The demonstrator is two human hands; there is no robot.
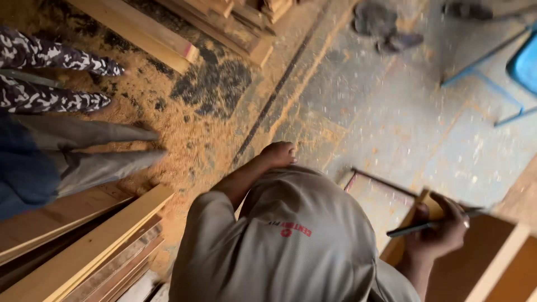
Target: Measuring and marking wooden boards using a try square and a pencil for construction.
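Pen (430, 225): dark, slim, held in our right hand (439, 232), fingers wrapped narrowly round it. Its long axis runs near level, tilting slightly up to the right, one end poking out left of the fist, the other passing right beyond the fingers. It lies at lower right, just over the top edge of a brown wooden panel (475, 263).

Right hand: the nearer hand by far, closed on the pen and touching the panel's pale edge.

Left hand (278, 155): well apart, out at centre, arm stretched forward over the floor (391, 123). It looks curled and empty, though we cannot tell for sure; blur hides the fingers.

Shirt (291, 240): grey, filling the lower middle.

Panel: brown face, light frame strips, lower right corner.

Planks (84, 251): pale stack at lower left; more boards (184, 33) at top.

Sawdust (168, 123): orange, thick over the left floor.

Metal rod (383, 183): thin, lying on the floor just beyond the panel.

Other persons: patterned and grey legs at left edge.

Blue chair frame (503, 72): upper right.
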